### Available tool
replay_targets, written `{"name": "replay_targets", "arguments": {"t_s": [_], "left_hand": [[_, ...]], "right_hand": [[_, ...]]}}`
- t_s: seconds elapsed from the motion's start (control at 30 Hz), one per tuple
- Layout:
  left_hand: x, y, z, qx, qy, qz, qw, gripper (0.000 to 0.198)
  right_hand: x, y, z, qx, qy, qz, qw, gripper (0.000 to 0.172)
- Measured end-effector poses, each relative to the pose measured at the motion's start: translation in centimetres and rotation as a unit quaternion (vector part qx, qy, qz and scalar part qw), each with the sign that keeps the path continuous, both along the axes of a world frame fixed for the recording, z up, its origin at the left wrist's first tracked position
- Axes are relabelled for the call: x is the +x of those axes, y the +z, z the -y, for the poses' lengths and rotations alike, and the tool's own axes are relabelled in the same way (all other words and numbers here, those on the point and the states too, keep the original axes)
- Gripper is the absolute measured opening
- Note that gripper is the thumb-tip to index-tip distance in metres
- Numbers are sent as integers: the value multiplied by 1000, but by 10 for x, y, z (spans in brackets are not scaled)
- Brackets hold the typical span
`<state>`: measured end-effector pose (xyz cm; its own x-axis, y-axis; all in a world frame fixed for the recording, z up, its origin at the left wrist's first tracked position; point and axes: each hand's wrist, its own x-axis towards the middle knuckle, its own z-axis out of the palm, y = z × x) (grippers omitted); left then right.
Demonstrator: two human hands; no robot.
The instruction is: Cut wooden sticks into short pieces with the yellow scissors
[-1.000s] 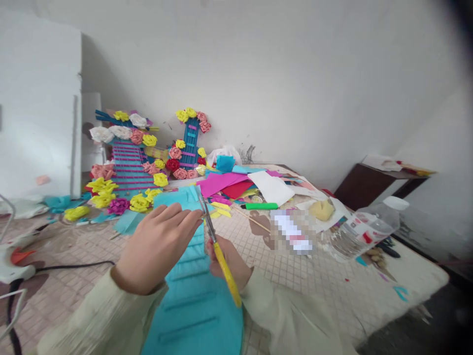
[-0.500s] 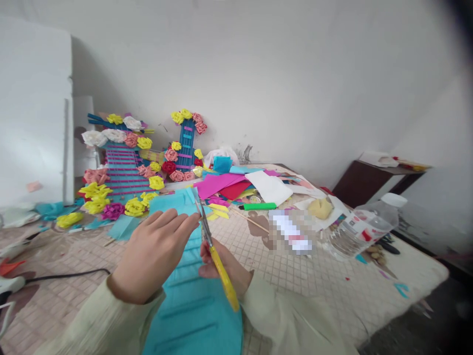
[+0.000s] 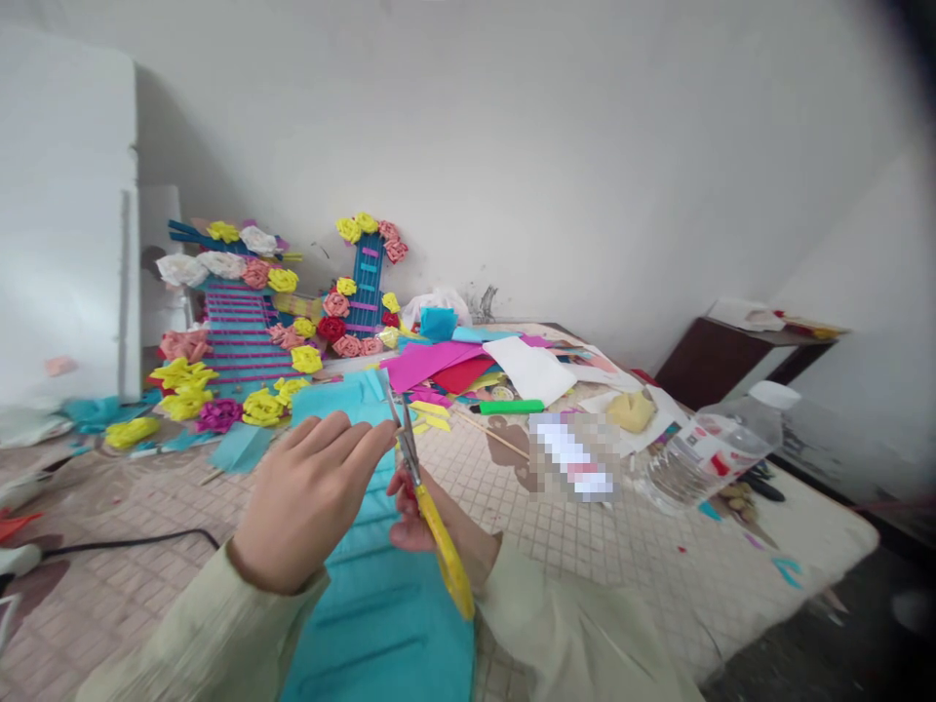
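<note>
A pair of scissors (image 3: pixel 439 546) with yellow handles is in my right hand (image 3: pixel 457 522), its fingertips showing to the left of the handles. The metal blades point up and away, slightly parted at the tips. My left hand (image 3: pixel 311 502) is closed, back of the hand toward me, with its fingertips at the blades. Whatever it pinches is hidden or too small to make out. Beneath both hands lies a long turquoise sheet (image 3: pixel 380 624) with dark ridges across it. A folded turquoise piece (image 3: pixel 340 395) is just beyond the blades.
Two flower-trimmed blue panels (image 3: pixel 245 327) (image 3: pixel 368 283) stand at the back left. Coloured paper sheets (image 3: pixel 431 363), a green marker (image 3: pixel 510 407) and yellow strips (image 3: pixel 431 409) lie beyond my hands. At right stands a plastic bottle (image 3: pixel 721 453). A black cable (image 3: pixel 132 541) runs at left.
The view has shifted slightly, so the background sits a little further left. Both hands and the scissors keep nearly the same pose.
</note>
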<state>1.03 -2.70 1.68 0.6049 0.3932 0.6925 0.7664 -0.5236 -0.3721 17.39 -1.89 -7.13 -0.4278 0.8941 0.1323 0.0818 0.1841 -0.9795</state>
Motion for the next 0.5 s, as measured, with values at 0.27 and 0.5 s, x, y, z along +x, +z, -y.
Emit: {"name": "replay_targets", "arguments": {"t_s": [0.27,0.5], "left_hand": [[-6,4,0,-27,-37,-13,999,28],[-6,3,-3,-35,-46,-15,998,28]], "right_hand": [[2,18,3,-67,92,-72,991,36],[-1,12,1,-62,82,-77,992,28]]}}
